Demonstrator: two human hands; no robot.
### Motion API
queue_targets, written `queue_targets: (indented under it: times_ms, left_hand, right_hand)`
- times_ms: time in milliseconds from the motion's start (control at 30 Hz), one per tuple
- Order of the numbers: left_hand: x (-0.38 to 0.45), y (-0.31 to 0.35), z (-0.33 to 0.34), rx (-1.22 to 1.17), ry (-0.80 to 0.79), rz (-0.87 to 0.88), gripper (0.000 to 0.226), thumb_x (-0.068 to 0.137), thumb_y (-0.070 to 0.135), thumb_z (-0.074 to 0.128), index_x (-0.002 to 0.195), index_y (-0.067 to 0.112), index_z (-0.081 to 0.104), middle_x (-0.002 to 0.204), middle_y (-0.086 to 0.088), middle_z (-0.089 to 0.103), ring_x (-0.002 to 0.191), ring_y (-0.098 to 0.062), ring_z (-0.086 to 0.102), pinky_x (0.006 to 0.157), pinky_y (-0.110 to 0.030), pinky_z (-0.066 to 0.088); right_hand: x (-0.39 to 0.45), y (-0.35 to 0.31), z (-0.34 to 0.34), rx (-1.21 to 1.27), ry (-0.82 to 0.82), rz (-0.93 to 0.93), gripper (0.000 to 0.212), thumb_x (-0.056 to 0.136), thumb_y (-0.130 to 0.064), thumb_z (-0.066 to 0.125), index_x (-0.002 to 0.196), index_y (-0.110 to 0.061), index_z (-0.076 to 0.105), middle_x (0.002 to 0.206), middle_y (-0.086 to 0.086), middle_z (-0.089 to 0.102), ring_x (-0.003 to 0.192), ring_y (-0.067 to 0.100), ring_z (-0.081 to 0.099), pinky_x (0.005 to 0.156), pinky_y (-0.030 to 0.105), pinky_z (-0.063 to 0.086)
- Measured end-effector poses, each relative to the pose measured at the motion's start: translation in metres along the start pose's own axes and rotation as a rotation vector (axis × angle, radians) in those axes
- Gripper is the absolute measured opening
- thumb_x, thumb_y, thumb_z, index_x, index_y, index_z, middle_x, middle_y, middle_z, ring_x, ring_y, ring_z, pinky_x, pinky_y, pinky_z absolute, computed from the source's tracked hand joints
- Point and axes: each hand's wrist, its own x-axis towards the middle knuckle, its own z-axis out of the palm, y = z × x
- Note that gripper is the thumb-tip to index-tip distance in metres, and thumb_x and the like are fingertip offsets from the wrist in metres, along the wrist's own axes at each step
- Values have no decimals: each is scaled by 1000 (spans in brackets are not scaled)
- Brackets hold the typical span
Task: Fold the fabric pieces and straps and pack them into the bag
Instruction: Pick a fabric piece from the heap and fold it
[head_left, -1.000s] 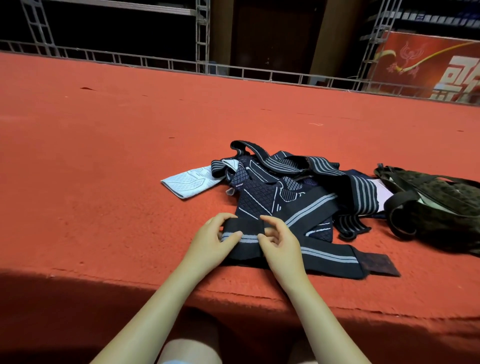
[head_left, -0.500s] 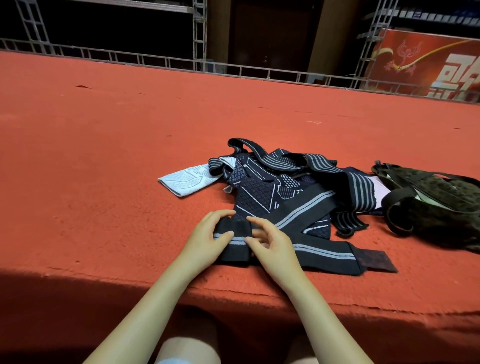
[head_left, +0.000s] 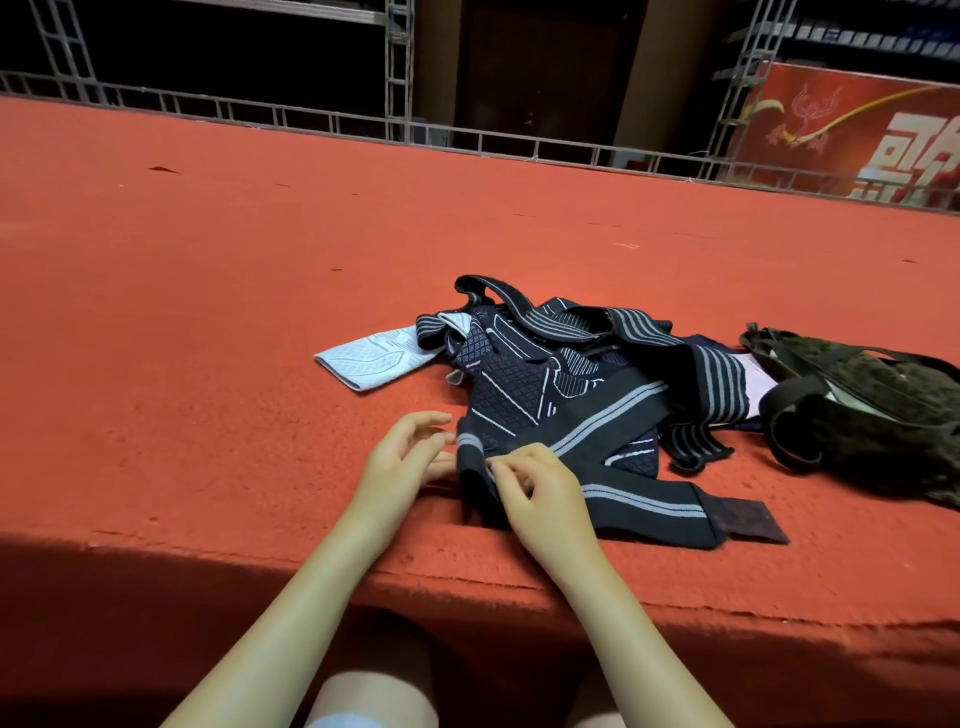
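A black strap with grey stripes (head_left: 639, 501) lies along the near edge of the red carpeted platform (head_left: 208, 312), its left end folded over. My right hand (head_left: 540, 493) pinches that folded end with curled fingers. My left hand (head_left: 402, 457) hovers just left of the fold, fingers relaxed and apart, holding nothing. Behind the strap lies a heap of dark patterned fabric pieces and striped straps (head_left: 561, 364), with a pale blue fabric piece (head_left: 369, 356) sticking out at its left. A dark olive bag (head_left: 862, 410) lies open at the right.
The platform's front edge (head_left: 467, 582) runs just below my wrists, with my knees under it. A metal truss railing (head_left: 395, 124) and a red banner (head_left: 852, 135) stand at the far side. Bare carpet stretches to the left of the heap.
My left hand has let go of the strap's folded end and drawn slightly left. My right hand has stayed on the fold.
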Motion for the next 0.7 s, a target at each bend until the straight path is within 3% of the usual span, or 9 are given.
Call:
queue_targets:
  times_ms: [67,167,300,367,500,600,700]
  left_hand:
    - [-2,0,2,25,-100,25,28,92,-7,47,103,17,58,97,-11,64,77,-8,67,72,-17,52]
    - [-3,-5,6,295,-175,123,33,87,2,57,106,29,60,107,-4,65,89,-6,62,81,-14,48]
    - [-5,-9,19,487,-209,179,38,88,9,61,114,37,57,109,5,52,96,-7,55,80,-7,41]
    - [-4,-12,31,510,-210,202,39,87,13,64,113,42,57,107,10,49,99,-9,51,82,-10,41]
    - [0,-22,51,764,-199,295,32,82,23,68,111,36,65,101,15,48,105,-9,42,91,-16,31]
    - [2,-26,55,741,-138,341,25,83,22,67,107,30,67,102,12,51,102,-10,47,90,-15,34]
    - [2,-20,54,589,37,192,21,90,20,58,110,22,63,102,3,53,83,-2,53,81,-19,44]
  right_hand:
    - [0,-5,-4,155,24,114,34,89,-39,44,92,-18,70,77,-8,62,74,3,57,73,24,44]
    - [0,-9,-7,322,35,213,39,84,-49,43,105,-25,65,76,-10,64,68,1,58,74,28,50]
    - [3,-11,-25,463,-13,346,32,89,-47,49,105,-24,64,89,-7,65,69,3,60,72,35,53]
    - [6,-6,-39,373,-52,376,26,94,-38,54,109,-19,65,91,-4,65,71,6,59,68,33,53]
    - [8,12,-58,-167,-104,277,24,89,-23,59,110,-19,68,90,-4,66,84,13,59,79,30,45]
    - [-4,18,-54,-72,-18,314,30,85,-16,61,114,-22,64,68,-8,55,62,4,49,69,25,42]
    - [-11,23,-49,43,72,313,37,81,-12,62,114,-28,62,64,-9,51,56,4,44,67,25,41]
